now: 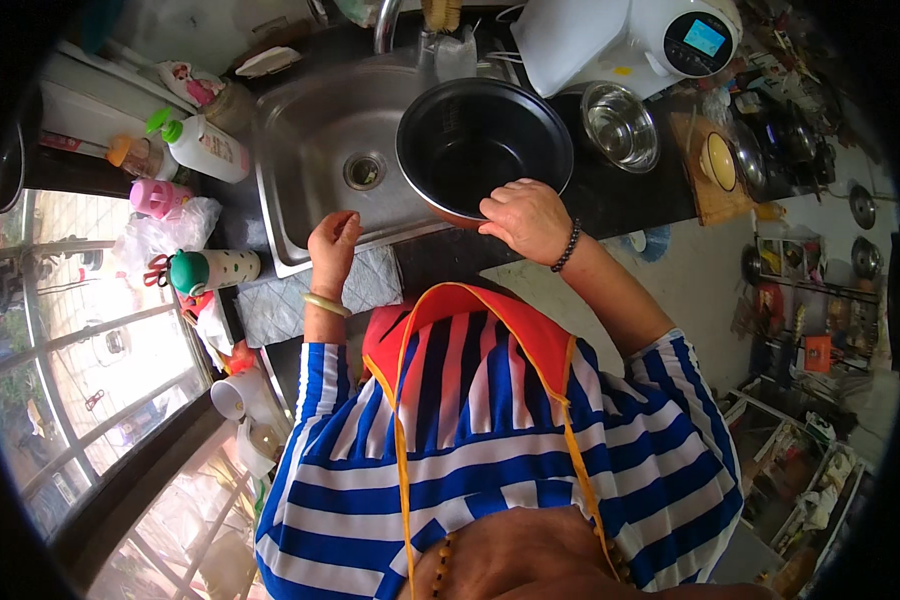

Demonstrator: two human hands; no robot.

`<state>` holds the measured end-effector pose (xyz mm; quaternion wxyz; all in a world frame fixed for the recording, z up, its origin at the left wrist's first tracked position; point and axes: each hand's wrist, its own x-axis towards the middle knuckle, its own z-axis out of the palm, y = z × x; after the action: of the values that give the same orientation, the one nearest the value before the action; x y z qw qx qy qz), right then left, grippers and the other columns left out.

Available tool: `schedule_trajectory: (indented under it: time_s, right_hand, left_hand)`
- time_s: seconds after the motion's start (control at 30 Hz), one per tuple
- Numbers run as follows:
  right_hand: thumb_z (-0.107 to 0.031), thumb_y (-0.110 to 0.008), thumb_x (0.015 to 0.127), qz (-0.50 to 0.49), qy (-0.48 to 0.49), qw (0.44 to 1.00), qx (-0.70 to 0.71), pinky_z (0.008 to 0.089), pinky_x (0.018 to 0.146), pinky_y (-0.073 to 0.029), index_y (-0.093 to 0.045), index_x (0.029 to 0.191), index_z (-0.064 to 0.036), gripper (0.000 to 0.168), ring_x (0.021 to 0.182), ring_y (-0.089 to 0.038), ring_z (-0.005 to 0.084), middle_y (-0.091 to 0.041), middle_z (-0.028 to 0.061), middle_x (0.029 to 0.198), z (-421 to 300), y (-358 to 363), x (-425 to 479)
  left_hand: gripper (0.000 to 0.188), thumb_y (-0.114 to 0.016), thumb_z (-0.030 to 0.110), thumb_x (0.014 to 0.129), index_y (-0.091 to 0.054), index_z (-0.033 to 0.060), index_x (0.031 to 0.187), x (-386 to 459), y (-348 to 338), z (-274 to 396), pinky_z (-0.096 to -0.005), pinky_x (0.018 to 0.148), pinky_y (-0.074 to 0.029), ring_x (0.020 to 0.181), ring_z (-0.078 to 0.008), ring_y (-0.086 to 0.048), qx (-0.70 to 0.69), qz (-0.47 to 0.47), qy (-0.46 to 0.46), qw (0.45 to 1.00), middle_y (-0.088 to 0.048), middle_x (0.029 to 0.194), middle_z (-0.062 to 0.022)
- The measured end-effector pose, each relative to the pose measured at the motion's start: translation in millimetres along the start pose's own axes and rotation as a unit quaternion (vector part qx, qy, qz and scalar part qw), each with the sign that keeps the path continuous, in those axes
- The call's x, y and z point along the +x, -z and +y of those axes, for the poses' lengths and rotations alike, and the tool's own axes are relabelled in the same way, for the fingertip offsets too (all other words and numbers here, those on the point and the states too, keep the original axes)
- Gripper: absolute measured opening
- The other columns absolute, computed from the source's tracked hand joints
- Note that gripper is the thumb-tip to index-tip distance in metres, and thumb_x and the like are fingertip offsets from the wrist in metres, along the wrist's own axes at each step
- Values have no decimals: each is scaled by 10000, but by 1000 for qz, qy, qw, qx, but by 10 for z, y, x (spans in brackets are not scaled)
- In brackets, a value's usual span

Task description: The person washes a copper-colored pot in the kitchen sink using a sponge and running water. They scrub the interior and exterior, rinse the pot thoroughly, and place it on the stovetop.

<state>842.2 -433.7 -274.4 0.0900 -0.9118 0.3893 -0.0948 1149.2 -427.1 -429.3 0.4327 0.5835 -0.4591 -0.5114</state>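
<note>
A black-lined inner cooking pot (487,142) with a brown outside stands over the right part of the stainless steel sink (300,142). My right hand (529,214) grips its near rim, thumb outside; a dark bead bracelet is on that wrist. The pot looks bare inside. Above the sink's front left corner hovers my left hand (335,247), fingers curled together and nothing visible in them. Between the pot and my left hand, the sink drain (364,171) has small green scraps in it. A grey quilted cloth (322,289) lies along the front counter edge.
Right of the pot are a steel bowl (619,126), a white appliance (592,45) with a lit display, and a yellow bowl (718,161) on a wooden board (686,142). A pump bottle (208,148) and green-capped bottle (214,271) line the left side. The faucet (385,26) rises behind the sink.
</note>
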Motion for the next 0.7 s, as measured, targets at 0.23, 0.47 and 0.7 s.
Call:
schedule_trajectory:
  time_s: [0.23, 0.47, 0.7]
  right_hand:
    - [-160, -647, 737, -3, 25, 1000, 1, 340, 704, -446, -548, 730, -100, 116, 720, -577, 228, -549, 52, 704, -64, -134, -101]
    - [-174, -674, 732, -1, 22, 1000, 15, 357, 713, -449, -539, 720, -80, 165, 697, -555, 242, -517, 61, 685, -136, -210, -171]
    - [-150, -674, 710, -3, 27, 1000, -15, 349, 702, -449, -541, 711, -83, 149, 687, -558, 237, -516, 58, 675, -169, -221, -224]
  left_hand:
    - [198, -598, 126, 881, -628, -41, 983, -37, -46, 93, -239, 656, -491, 736, -131, -619, -21, -11, 4, 1000, -649, 839, -84]
    - [215, -604, 145, 879, -626, -38, 991, -62, -16, 206, -240, 643, -501, 745, -130, -623, -33, -33, 23, 999, -649, 858, -84]
    - [224, -609, 159, 877, -629, -31, 994, -34, 1, 203, -243, 626, -510, 761, -143, -637, -33, -46, 27, 998, -646, 879, -78]
